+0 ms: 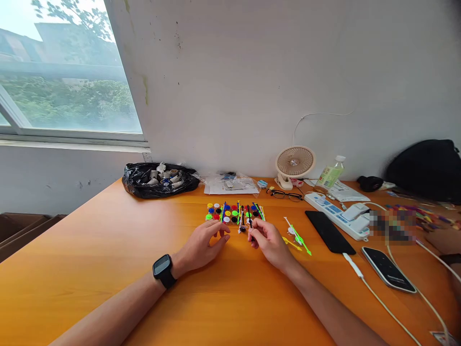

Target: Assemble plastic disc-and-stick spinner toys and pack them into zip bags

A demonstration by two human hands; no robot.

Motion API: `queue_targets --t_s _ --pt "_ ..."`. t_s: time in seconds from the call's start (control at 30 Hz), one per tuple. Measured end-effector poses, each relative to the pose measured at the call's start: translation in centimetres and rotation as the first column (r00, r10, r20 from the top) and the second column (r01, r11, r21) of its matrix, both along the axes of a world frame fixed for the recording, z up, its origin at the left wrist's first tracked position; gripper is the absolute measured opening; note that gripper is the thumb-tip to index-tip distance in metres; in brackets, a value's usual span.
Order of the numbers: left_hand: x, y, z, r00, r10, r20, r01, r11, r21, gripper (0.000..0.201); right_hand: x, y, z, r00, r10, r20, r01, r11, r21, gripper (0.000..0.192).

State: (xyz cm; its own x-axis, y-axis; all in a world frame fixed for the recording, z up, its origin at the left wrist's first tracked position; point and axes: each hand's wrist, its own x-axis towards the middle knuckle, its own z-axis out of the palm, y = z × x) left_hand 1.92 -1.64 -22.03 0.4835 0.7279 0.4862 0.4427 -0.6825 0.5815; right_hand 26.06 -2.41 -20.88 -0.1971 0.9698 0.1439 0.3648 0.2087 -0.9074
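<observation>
My right hand (264, 240) pinches a black plastic arrow (248, 216), which stands up from the fingertips. My left hand (207, 240), with a black watch at the wrist, has its fingers curved and apart, and nothing shows in them. Just beyond both hands lie rows of small coloured plastic discs (216, 217), with thin coloured arrows (238, 211) lying across them. A small black piece (242, 229) rests between the hands. Right of my right hand are a loose green arrow (299, 239) and a yellow arrow (292, 244), beside small white pieces.
A black bag of rolls (158, 180) and clear plastic packaging (230, 185) lie at the back. A small fan (295, 163), glasses (284, 194) and a bottle (329, 175) stand near the wall. Rightward are a power strip (336, 214), a black phone (329, 231) and a power bank (389, 270) with cables.
</observation>
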Motion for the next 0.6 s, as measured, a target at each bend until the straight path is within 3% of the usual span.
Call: queue_targets --t_s 0.07,0.17,0.4,0.6 --pt "0.08 -0.06 -0.27 0.998 -0.042 -0.050 0.041 0.999 -0.035 0.016 0.59 0.26 0.09 0.970 -0.132 0.203 0.101 0.983 0.155 0.024" --pt "0.37 -0.25 -0.70 0.992 -0.088 -0.085 0.082 0.994 -0.078 0.020 1.09 0.48 -0.08 0.895 -0.212 0.394 0.111 0.959 0.262 0.020" --pt "0.54 -0.32 -0.76 0.992 -0.093 -0.079 0.084 0.990 -0.111 0.022 0.72 -0.02 -0.23 0.928 0.012 0.372 -0.137 0.940 0.312 0.014" --pt "0.48 -0.28 -0.74 0.990 -0.104 -0.092 0.094 0.990 -0.107 0.020 0.68 0.16 -0.73 0.900 0.010 0.435 -0.156 0.941 0.301 0.014"
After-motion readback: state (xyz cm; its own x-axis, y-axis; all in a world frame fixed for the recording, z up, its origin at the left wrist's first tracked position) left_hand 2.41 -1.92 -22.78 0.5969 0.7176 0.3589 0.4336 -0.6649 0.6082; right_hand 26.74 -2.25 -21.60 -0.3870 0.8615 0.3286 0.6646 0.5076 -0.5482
